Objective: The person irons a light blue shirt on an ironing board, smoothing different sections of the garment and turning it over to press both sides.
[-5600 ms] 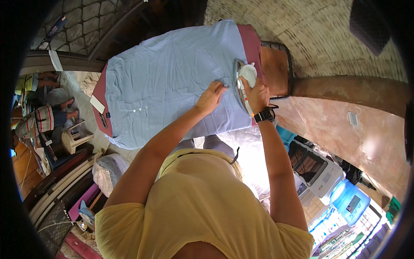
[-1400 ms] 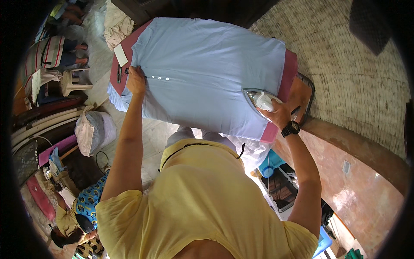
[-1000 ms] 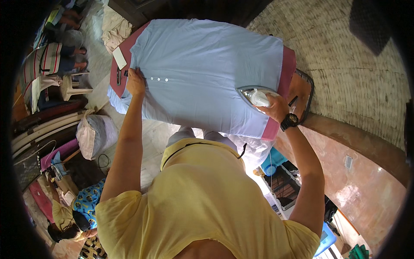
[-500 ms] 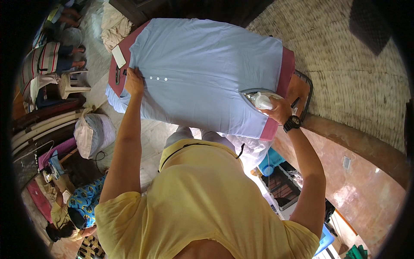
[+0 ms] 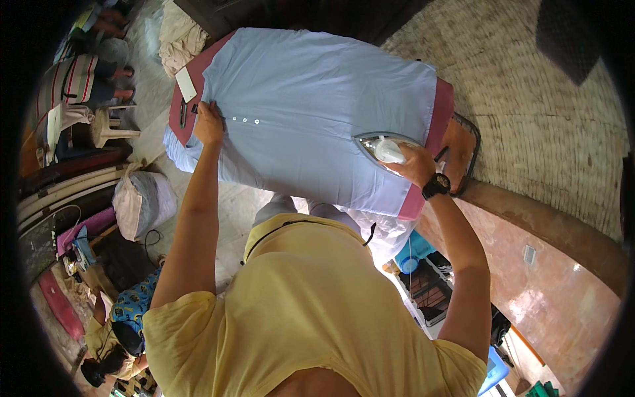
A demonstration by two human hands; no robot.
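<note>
A light blue shirt with a short row of white buttons lies spread over a maroon-covered ironing board. At the board's left end my left hand has its fingers closed on the shirt near the buttons. My right hand is wrapped round the handle of a clothes iron with a white body. The iron lies flat on the shirt's lower right part, its tip pointing left. Beside my left hand, a white phone-like slab and a slim dark object rest on the maroon cover.
A metal frame juts out at the board's right end. Left of me stand a stuffed bag and a pale plastic stool. Other people are at the far left and lower left. A brown ledge curves along the right.
My right hand has slid the iron a short way left over the shirt. My left hand keeps its hold on the fabric.
</note>
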